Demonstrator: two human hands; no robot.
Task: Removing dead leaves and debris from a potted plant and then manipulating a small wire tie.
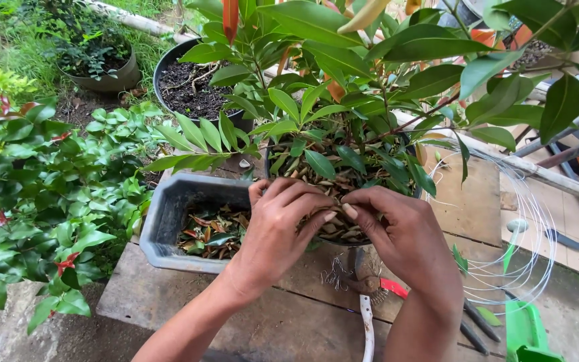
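Head view. A garden is shown, with a plank bench (289,315) standing among shrubs (48,194). Pruners (376,295) and coiled wire (531,248) lie on the bench at right. A grey tub (169,214), near left, holds fallen leaves. At centre, a potted plant (343,100) has dry leaves (333,181) covering its soil. Far left, a black pot (192,87) contains bare soil. The left hand (279,228) and right hand (403,231) rest on the dry leaves, fingertips drawn together; what is pinched cannot be told.

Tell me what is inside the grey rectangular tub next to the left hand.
The grey tub holds a pile of fallen leaves, brown, reddish and green. The left hand covers its right end, and the leaves hide the bottom, so what lies there cannot be seen.
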